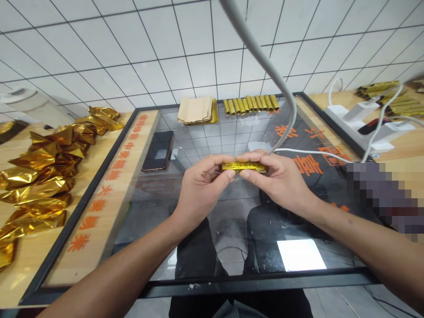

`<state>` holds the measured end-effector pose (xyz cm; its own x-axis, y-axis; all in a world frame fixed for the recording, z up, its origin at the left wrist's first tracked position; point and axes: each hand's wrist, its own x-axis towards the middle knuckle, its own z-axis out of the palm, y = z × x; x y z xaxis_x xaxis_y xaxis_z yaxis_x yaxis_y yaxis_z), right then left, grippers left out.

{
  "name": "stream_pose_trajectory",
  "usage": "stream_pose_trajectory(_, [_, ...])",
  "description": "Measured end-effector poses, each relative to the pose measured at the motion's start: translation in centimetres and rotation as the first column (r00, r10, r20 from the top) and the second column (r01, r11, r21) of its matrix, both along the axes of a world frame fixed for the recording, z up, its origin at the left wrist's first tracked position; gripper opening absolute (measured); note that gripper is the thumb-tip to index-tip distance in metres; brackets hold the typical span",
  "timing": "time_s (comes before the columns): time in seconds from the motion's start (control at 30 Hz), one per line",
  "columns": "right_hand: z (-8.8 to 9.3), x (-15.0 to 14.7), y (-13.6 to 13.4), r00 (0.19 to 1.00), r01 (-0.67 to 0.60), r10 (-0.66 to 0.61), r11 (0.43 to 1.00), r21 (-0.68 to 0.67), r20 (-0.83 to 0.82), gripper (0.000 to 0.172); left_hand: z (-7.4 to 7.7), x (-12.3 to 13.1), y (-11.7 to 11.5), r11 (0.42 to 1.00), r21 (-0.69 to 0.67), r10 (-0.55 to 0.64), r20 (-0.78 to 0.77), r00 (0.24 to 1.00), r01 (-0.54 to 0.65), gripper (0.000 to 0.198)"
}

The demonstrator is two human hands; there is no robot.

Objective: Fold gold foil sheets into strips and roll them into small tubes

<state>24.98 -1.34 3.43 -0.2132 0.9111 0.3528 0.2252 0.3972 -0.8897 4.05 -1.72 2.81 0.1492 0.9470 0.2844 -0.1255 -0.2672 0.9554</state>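
A gold paper roll (247,166) lies level between my two hands above the glass tabletop (228,145). My left hand (207,176) pinches its left end with thumb and fingers. At the other end my right hand (276,174) grips it the same way, the thumb tips close together near the middle. Beyond the hands, a row of similar gold rolls (251,105) lies at the back of the glass. Left of that row sits a stack of brown paper sheets (195,109) with some gold showing at its right edge.
A dark phone (158,151) lies on the glass at left. Folded gold foil pieces (43,163) are heaped on the wooden surface farther left. A white power strip (354,119) with plugs stands at right, near more gold rolls (404,106). A thick grey cable (265,62) hangs down in front.
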Motion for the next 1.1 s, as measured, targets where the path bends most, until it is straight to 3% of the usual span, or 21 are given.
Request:
stream_pose_trajectory(0.6, [0.0,0.0,0.4,0.997,-0.008,0.003,0.997,-0.078,-0.072,0.022,0.0,0.0,0.2,0.999,-0.053,0.007,-0.049,0.999,-0.010,0.022])
stream_pose_trajectory(0.9, [-0.5,-0.3,0.9,0.997,-0.020,0.022,1.000,0.019,-0.075,0.014,-0.3,0.1,0.4,0.995,-0.098,0.030,-0.044,0.999,-0.034,0.016])
stream_pose_trajectory(1.1, [-0.6,-0.4,0.9,0.999,-0.006,0.006,1.000,0.014,-0.045,0.016,-0.2,0.3,0.4,0.991,-0.118,0.053,-0.056,0.997,-0.059,0.013])
